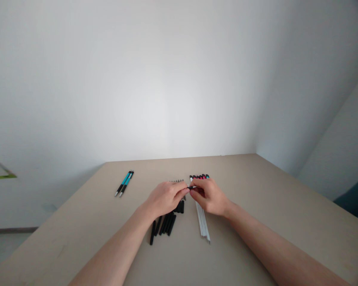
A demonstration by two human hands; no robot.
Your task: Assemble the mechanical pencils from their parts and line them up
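In the head view, both my hands meet above the middle of the table (238,174), thumbs and fingertips pinching a thin dark piece (191,187) between them. My left hand (168,196) grips it from the left and my right hand (209,195) from the right; the piece lies roughly level, with a pale stretch showing near my right fingertips. Most of it is hidden by my fingers, so I cannot tell exactly what it is.

Under my right hand runs a row of white pencils (203,223), side by side, their black, pink and teal ends at the far side and their points towards me. Below my left hand, nearer to me, lie several black sticks (167,224), some close together, the leftmost a little apart. More black ends (181,206) stick out just beside that hand, and a row of greyish tips (179,181) shows beyond it; my hand covers what lies between. Well apart to the left, two blue pens (124,183) with black grips lie slanted, side by side, silvery tips towards me.
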